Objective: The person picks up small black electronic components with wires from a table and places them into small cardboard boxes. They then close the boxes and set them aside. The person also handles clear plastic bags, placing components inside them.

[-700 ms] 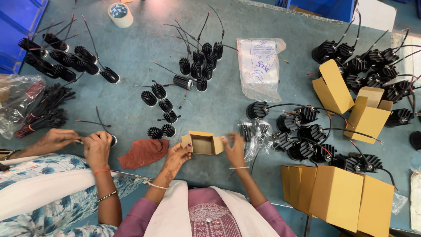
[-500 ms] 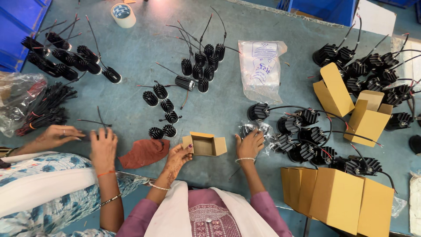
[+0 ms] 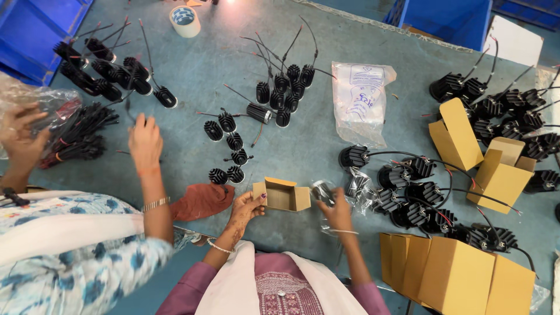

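A grey-blue work table is seen from above, covered in small parts. At the far left of the frame, blue bins sit at the upper corner, and below them a clear plastic bag lies beside a bundle of black cables. A co-worker in a blue-and-white patterned sleeve fills the lower left; one hand of theirs touches the bag and the other stretches toward a row of black finned lamp bodies with thin wires. A roll of tape sits at the top edge. A dull red cloth lies near the lower centre-left.

In the lower centre, the wearer's left hand pinches the side of a small open cardboard box, fingers closed firmly on its wall, the box tipped with its mouth toward the right. Just right of it, the right hand grips a dark lamp part in a clear wrapper, held close to the box opening. Above them, more finned lamp bodies cluster at mid-table.

Further right lies a printed clear plastic pouch. Beyond it, larger black wired lamps crowd the right half, with folded tan cartons among them and a stack of flat cartons at the lower right.
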